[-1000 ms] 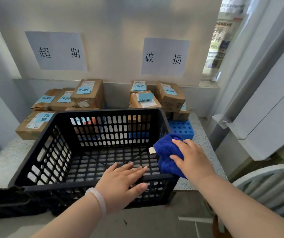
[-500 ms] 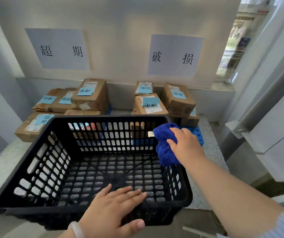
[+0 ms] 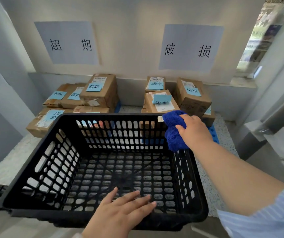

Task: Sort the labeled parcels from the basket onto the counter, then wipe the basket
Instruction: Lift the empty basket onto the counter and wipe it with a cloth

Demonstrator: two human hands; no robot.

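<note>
A black slotted plastic basket (image 3: 40,162) stands empty on the speckled counter (image 3: 14,162), filling the middle of the view. My right hand (image 3: 193,130) grips a blue cloth (image 3: 173,133) pressed against the basket's far right corner, at the rim. My left hand (image 3: 120,215) rests flat on the near rim with fingers spread, holding nothing. Behind the basket, brown cardboard parcels with blue labels lie in two groups: a left pile (image 3: 100,91) and a right pile (image 3: 192,95).
Two paper signs hang on the wall, a left sign (image 3: 67,42) above the left pile and a right sign (image 3: 189,48) above the right pile. A blue block (image 3: 213,133) sits under the right parcels. A grey metal frame (image 3: 264,121) stands at the right.
My right hand has slid the blue cloth along the basket's right rim from the near corner to the far corner. The left hand stays on the near rim.
</note>
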